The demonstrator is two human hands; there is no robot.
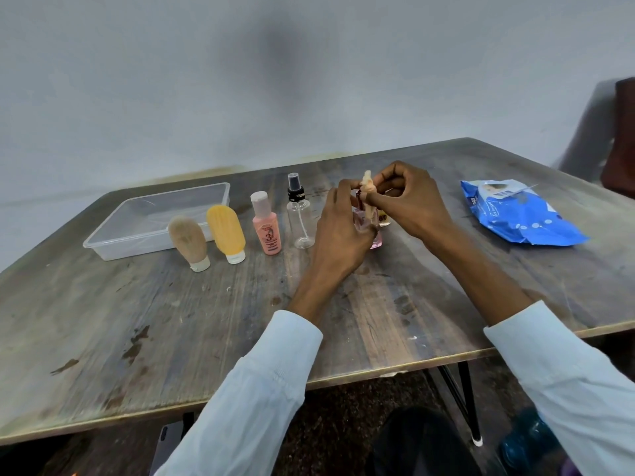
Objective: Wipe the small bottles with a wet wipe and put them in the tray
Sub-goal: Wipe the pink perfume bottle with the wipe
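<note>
My left hand (338,231) grips a small pink glass bottle (377,241) standing on the table, and hides most of it. My right hand (405,201) pinches a crumpled, soiled wet wipe (368,194) against the bottle's top. To the left stand a clear spray bottle (299,214), a pink lotion bottle (267,224), an orange tube (226,228) and a beige tube (189,242), both tubes cap down. The clear plastic tray (103,242) lies at the far left with nothing visible in it.
A blue pack of wet wipes (515,211) lies at the right on the worn wooden table (206,321). A small yellow and black item (384,219) peeks out behind the pink bottle. A dark chair (622,139) stands at the far right.
</note>
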